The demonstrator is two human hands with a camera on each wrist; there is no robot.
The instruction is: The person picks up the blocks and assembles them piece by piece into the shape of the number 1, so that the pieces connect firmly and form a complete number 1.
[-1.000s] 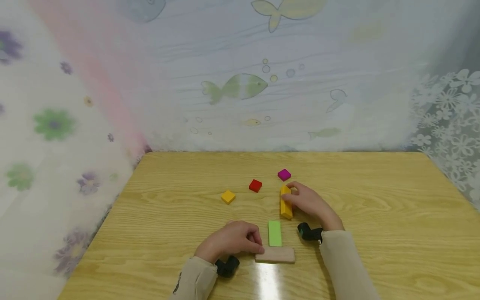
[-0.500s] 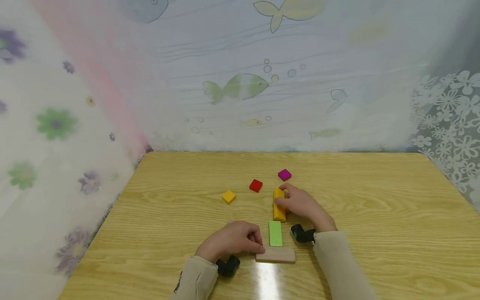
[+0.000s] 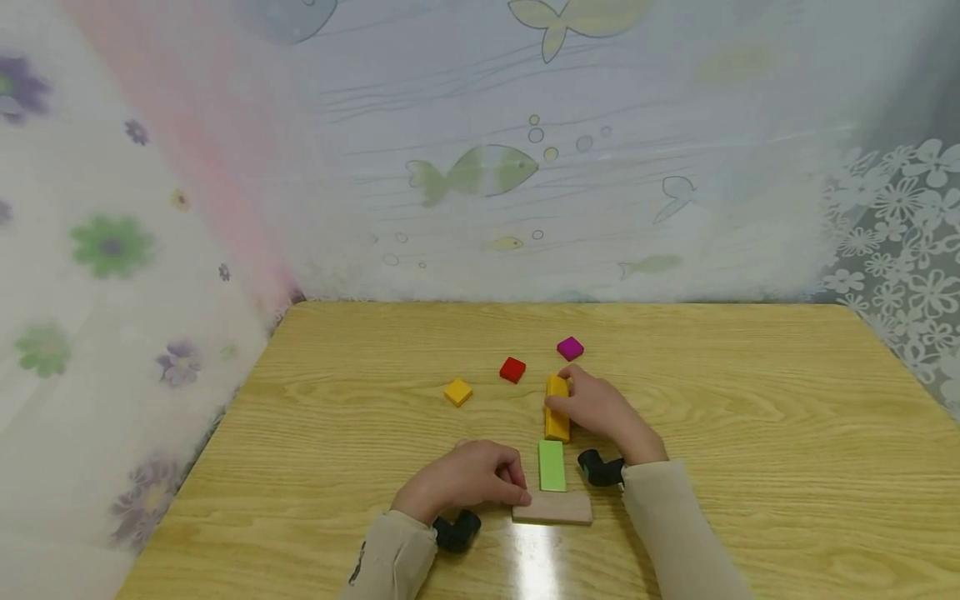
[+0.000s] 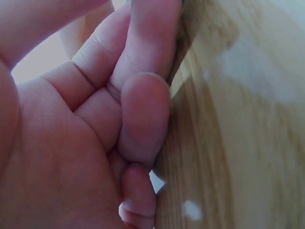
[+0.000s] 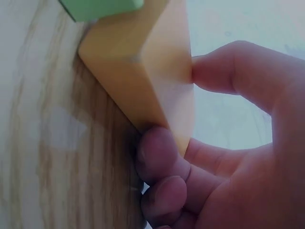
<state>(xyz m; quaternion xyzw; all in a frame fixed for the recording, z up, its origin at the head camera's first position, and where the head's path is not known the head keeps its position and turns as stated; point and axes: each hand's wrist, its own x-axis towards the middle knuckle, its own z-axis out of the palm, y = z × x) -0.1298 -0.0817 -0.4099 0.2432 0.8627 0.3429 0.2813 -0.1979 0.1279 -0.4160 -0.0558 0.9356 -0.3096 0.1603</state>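
My right hand (image 3: 600, 408) grips a long yellow block (image 3: 557, 429), thumb on its upper side and a finger at its far end. In the right wrist view this yellow block (image 5: 164, 62) lies along the tabletop, one end close to the green block (image 5: 102, 5). That light green block (image 3: 552, 467) lies lengthwise between the yellow block and a plain wooden block (image 3: 558, 508) set crosswise nearest the body. My left hand (image 3: 468, 479) holds the wooden block's left end with thumb and curled fingers. The left wrist view shows curled fingers (image 4: 145, 114) against the table; the wooden block is hidden there.
Three small square tiles lie farther back on the wood-grain table (image 3: 337, 467): a yellow tile (image 3: 458, 392), a red tile (image 3: 513, 370) and a magenta tile (image 3: 571, 348). A printed curtain (image 3: 480, 208) hangs behind the table's far edge.
The right hand has moved the yellow block left and slightly toward the body, bringing it in line with the green block. The left hand and the wooden block stay put.
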